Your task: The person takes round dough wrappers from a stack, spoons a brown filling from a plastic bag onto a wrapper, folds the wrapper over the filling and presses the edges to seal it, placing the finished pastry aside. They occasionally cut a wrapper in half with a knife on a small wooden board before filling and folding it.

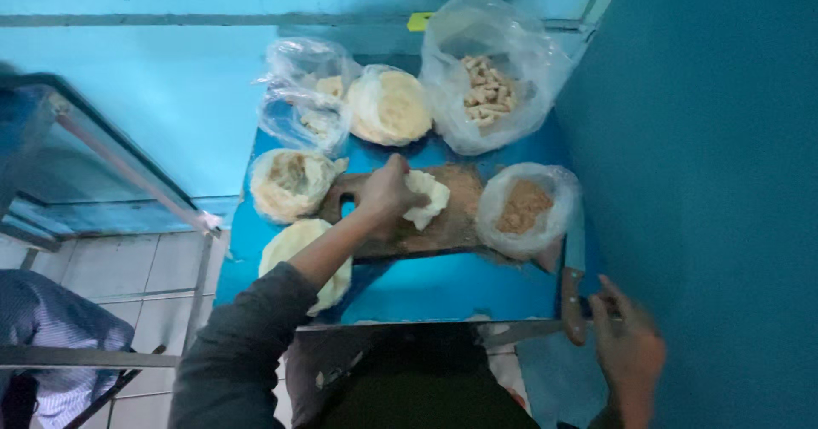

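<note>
Dough (426, 199) lies uncut on the wooden board (443, 224) mid-table, the left hand (388, 192) pressing it with fingers curled together, while the right hand (626, 339) at the table's near right corner closes its fingers around a knife (573, 288), so cutting seems not yet begun.

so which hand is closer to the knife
Right. The right hand touches the knife at its wooden handle; the left hand is away on the pale dough on the cutting board.
</note>
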Available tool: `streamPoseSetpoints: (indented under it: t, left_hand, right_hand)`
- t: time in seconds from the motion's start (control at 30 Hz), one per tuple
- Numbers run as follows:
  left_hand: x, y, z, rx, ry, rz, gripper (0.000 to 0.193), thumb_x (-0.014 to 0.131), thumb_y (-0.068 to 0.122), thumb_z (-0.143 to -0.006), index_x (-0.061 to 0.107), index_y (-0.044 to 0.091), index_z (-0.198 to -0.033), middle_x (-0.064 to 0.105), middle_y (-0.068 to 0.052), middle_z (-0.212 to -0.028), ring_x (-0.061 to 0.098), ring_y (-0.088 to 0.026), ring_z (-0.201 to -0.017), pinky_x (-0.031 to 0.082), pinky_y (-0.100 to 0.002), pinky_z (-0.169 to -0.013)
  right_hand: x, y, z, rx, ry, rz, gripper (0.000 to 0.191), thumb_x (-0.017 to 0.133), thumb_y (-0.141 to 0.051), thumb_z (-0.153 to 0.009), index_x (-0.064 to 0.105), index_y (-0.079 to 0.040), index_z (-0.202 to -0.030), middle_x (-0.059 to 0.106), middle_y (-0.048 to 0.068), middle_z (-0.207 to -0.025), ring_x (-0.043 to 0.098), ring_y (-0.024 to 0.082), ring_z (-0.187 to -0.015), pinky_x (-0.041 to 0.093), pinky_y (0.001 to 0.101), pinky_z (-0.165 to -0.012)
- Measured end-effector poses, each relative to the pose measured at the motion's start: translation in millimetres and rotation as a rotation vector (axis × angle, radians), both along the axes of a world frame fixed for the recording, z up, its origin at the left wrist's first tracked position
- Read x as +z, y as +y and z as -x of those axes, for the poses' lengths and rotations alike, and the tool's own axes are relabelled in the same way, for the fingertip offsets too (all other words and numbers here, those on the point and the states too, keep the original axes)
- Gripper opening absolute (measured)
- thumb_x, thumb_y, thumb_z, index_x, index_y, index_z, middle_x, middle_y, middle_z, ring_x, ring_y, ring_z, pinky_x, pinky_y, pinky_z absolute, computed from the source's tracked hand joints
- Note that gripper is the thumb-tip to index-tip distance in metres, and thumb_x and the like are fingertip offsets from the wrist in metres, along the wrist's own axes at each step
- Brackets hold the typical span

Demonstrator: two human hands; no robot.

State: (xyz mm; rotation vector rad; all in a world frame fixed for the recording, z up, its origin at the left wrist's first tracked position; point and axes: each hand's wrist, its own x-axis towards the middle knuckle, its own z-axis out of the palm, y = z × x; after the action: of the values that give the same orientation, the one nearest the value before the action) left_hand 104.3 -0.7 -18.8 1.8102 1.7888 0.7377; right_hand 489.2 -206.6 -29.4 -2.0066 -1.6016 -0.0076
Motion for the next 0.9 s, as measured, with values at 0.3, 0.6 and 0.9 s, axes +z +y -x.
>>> streamPoseSetpoints:
  t: [0.3, 0.6, 0.9]
  left_hand:
    - [1.6, 26.0, 52.5, -0.311, -0.069, -0.126, 0.075, 0.098, 0.039, -0.048, 0.075, 0.005, -0.111, 0.074, -0.018, -0.103, 0.071, -0.034, -0.097, 0.056, -0.042, -0.084]
    - [39.1, 118.6, 201.2, -0.089, -0.569, 0.081, 0.080, 0.095, 0.026, -0.060, 0.065, -0.007, -0.126, 0.075, -0.013, -0.098, 0.075, -0.024, -0.084, 0.058, -0.035, -0.073]
    - [58.5, 164.3, 289.1, 0.060, -0.484, 0.189, 0.079, 0.094, 0.019, -0.060, 0.063, -0.002, -0.130, 0.069, -0.011, -0.103, 0.069, -0.023, -0.086, 0.055, -0.039, -0.069]
  right_hand:
    - [13.1, 0.5, 52.7, -0.093, -0.020, -0.107, 0.025, 0.072, -0.020, -0.101, 0.078, -0.011, -0.124, 0.076, 0.012, -0.106, 0.074, 0.023, -0.095, 0.058, 0.0374, -0.081]
    - [10.1, 37.6, 77.7, -0.156, -0.013, -0.082, 0.021, 0.074, -0.014, -0.101, 0.079, -0.009, -0.121, 0.077, 0.015, -0.107, 0.074, 0.025, -0.097, 0.058, 0.0392, -0.081]
    - [25.6, 64.7, 121.6, 0.007, 0.024, -0.235, 0.020, 0.072, -0.014, -0.103, 0.077, -0.006, -0.120, 0.075, 0.015, -0.106, 0.074, 0.024, -0.094, 0.058, 0.0378, -0.084]
